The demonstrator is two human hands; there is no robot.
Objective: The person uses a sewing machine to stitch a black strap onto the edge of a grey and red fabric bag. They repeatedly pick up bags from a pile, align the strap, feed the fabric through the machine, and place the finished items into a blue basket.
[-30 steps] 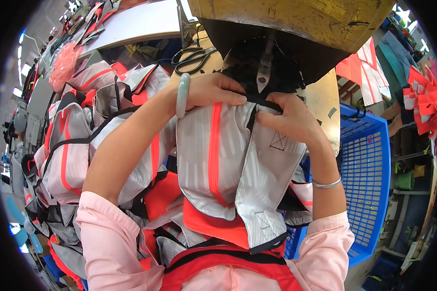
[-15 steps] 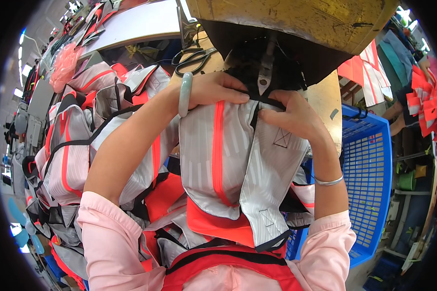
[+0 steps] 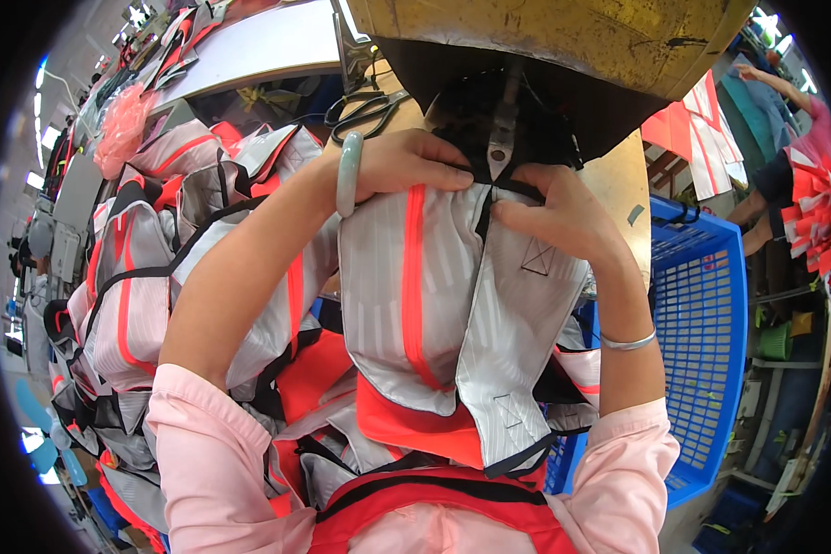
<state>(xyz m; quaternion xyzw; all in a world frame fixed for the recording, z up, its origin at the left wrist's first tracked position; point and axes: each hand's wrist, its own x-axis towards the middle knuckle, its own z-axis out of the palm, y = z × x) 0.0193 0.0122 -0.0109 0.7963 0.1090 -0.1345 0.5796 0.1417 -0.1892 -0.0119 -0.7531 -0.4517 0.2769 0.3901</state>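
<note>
So, from my remote seat, both hands look nearly closed: the left hand (image 3: 414,164) pinches the top edge of a grey-and-coral fabric piece (image 3: 369,286), dead centre in the frame, and the right hand (image 3: 568,212) grips its black trim (image 3: 519,188) between thumb and fingers. I'd keep that edge flat and lightly taut, line it up with the pointed metal part (image 3: 499,155) just above, and watch the fingertips. Versus half a second ago, hands and fabric barely budge; mainly, a co-worker's arm (image 3: 777,84) now reaches across at upper right.
</note>
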